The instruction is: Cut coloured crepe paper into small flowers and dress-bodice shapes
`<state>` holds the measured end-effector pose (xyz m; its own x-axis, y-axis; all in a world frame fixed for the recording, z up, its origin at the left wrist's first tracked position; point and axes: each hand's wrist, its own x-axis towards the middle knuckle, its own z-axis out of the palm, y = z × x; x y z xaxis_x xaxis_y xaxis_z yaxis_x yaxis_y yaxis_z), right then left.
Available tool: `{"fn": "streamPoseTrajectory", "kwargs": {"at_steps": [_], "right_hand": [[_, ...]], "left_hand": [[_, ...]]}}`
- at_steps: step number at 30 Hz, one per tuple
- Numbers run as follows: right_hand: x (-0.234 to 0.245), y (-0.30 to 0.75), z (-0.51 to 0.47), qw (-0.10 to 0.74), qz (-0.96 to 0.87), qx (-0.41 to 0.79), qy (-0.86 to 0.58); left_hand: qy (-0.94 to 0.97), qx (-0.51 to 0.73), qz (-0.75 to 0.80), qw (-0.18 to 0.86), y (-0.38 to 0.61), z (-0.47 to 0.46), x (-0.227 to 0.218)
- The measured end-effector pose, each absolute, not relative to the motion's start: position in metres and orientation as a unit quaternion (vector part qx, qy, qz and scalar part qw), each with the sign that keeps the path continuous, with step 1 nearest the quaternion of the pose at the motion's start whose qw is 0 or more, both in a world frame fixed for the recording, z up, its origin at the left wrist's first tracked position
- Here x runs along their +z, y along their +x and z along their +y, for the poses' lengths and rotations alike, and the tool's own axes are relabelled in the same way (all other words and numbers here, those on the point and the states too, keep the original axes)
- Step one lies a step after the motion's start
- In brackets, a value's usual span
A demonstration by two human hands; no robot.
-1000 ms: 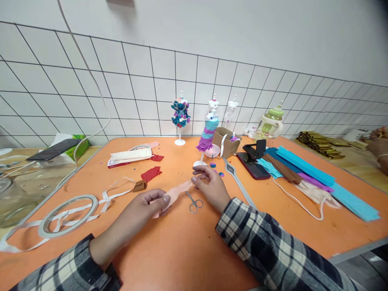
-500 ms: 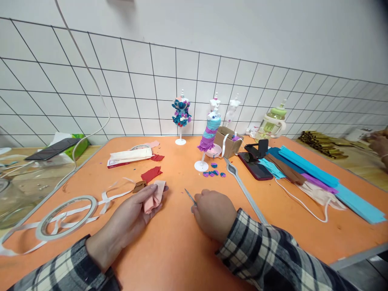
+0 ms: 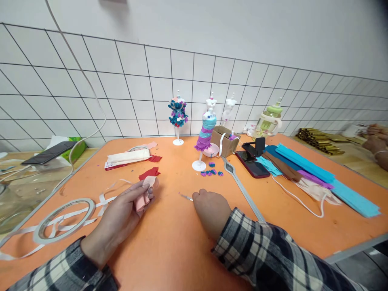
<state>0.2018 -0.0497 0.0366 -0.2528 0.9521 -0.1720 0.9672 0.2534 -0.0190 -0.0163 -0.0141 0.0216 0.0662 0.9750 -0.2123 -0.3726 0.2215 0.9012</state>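
Observation:
My left hand (image 3: pixel 121 210) is closed round a bunched strip of pale pink crepe paper (image 3: pixel 142 199), held just above the orange table (image 3: pixel 169 250). My right hand (image 3: pixel 212 209) rests on the table as a fist, gripping small scissors (image 3: pixel 185 197) whose blade tips stick out to the left. A red paper scrap (image 3: pixel 149 173) lies just beyond my left fingers. A small mannequin in purple and blue paper (image 3: pixel 205 136) stands past my right hand, with small paper flowers (image 3: pixel 211 172) at its base.
A tape roll (image 3: pixel 62 215) with loose white strips lies at the left. A second dressed mannequin (image 3: pixel 178 115), a cardboard box (image 3: pixel 226 140), a phone (image 3: pixel 253 164), a long ruler (image 3: pixel 241 186) and blue crepe sheets (image 3: pixel 321 176) stand behind and right. Another person's hands (image 3: pixel 376 143) show far right.
The pink strip was stretched between both hands; my left hand has gathered it into a bunch. My right hand let go of it and picked up the scissors from the table.

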Motion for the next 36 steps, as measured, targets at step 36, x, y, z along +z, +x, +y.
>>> {"fn": "streamPoseTrajectory", "kwargs": {"at_steps": [36], "right_hand": [[0.009, 0.207, -0.039, -0.151, 0.559, -0.76, 0.297]], "left_hand": [[0.446, 0.343, 0.474, 0.678, -0.021, -0.019, 0.018]]}}
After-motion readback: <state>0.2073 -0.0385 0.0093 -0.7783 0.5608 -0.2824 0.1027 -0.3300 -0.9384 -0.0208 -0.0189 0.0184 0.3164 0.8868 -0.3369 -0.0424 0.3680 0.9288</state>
